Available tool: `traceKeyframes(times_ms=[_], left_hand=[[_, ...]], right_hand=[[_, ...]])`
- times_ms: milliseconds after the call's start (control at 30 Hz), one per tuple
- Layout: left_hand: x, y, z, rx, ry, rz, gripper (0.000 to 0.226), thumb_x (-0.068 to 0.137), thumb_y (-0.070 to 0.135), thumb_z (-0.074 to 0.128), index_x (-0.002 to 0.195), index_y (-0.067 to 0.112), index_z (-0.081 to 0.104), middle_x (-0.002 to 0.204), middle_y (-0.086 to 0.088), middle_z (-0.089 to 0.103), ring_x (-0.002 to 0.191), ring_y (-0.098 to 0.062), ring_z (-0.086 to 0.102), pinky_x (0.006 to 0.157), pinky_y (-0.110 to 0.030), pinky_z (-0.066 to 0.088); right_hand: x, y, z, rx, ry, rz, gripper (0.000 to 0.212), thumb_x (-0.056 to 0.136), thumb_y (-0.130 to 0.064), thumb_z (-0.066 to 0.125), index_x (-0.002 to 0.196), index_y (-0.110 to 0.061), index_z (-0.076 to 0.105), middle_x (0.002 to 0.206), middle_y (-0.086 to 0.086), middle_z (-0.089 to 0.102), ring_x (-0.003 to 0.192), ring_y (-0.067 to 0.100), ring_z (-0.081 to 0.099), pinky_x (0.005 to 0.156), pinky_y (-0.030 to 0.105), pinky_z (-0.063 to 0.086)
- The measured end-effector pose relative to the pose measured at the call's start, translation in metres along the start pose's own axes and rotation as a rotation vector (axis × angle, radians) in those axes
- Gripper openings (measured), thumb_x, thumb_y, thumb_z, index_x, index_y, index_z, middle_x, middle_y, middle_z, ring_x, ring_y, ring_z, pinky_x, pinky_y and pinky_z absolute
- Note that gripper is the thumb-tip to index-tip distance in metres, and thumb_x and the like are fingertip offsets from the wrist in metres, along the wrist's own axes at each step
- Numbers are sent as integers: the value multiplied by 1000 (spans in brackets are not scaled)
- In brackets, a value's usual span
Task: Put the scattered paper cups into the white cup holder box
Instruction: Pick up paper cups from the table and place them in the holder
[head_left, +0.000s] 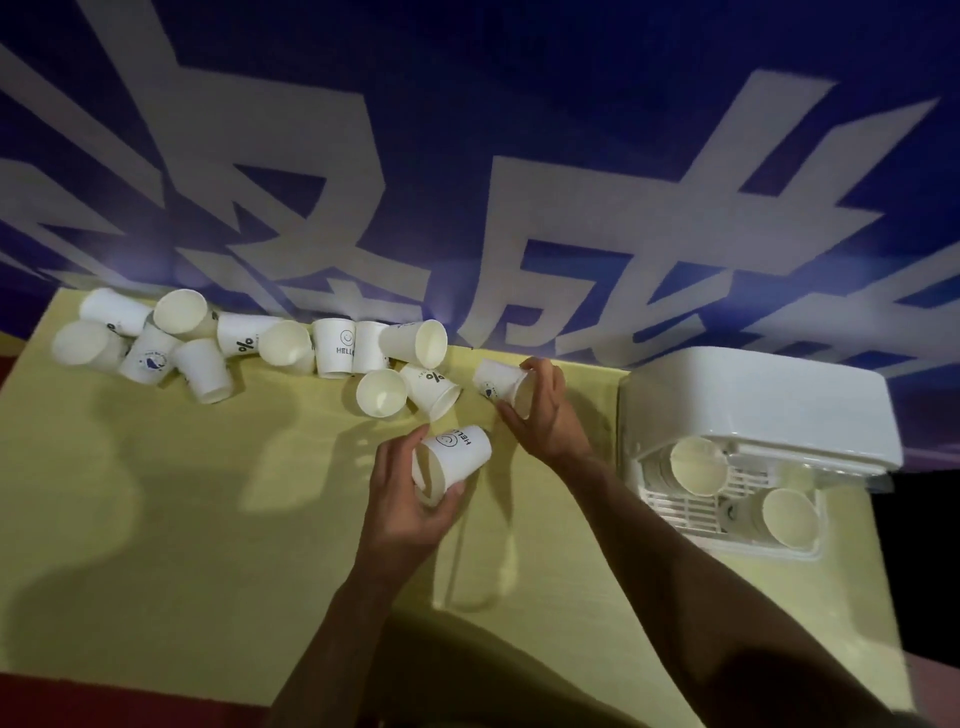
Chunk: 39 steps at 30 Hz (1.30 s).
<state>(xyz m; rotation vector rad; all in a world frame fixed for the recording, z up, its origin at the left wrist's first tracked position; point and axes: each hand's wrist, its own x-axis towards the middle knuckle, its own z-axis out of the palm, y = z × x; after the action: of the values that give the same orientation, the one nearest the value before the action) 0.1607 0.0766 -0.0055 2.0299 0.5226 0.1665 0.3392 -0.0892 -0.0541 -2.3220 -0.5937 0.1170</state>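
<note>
The left hand (410, 499) curls round a white "HELLO" paper cup (453, 460) lying sideways — the right hand (543, 410) pinches a second white paper cup (501, 385) above the yellow surface (182, 493).

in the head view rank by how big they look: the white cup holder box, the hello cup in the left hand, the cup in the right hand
1. white cup holder box, clearly largest
2. HELLO cup in the left hand
3. cup in the right hand; it lies farther from the camera, so this order is unsure

Matt paper cups (332, 347), glossy white plastic box (753, 400), matt yellow tabletop (208, 519)
</note>
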Motion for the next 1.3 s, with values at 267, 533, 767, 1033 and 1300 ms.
traceKeyframes(times_ms=[267,533,767,1033,1300], left_hand=[[-25,68,47,-2,-42,158,75,79,25,84,143,33,45,132,13,43,125,-9,50,95,-41,55],[-65,169,133,-21,-97,312,71,77,28,85,140,33,52,131,14,40,124,-9,50,96,-31,53],[-98,224,220,-14,-162,380,78,75,31,87,142,30,47,135,13,44,128,-14,51,100,-41,52],[-121,232,290,141,-157,452,66,80,26,83,140,24,54,134,9,49,132,-10,48,111,-33,43],[-112,215,334,319,-222,398,72,81,21,81,145,27,49,138,11,44,130,-10,43,110,-25,37]], right_hand=[[-125,-13,-115,111,170,102,66,87,-27,81,144,-22,49,137,3,42,119,12,51,98,21,48],[-225,33,-230,203,327,176,59,88,-23,80,141,-22,54,138,-5,43,130,15,51,92,42,59],[-278,101,-302,188,353,212,57,90,-21,78,141,-23,53,136,-6,43,124,11,53,89,38,60],[-310,157,-341,156,398,260,59,87,-18,79,140,-21,54,134,-8,44,122,6,52,87,44,60],[-314,182,-356,193,352,271,58,89,-17,78,140,-25,53,137,-8,43,124,13,53,90,43,59]])
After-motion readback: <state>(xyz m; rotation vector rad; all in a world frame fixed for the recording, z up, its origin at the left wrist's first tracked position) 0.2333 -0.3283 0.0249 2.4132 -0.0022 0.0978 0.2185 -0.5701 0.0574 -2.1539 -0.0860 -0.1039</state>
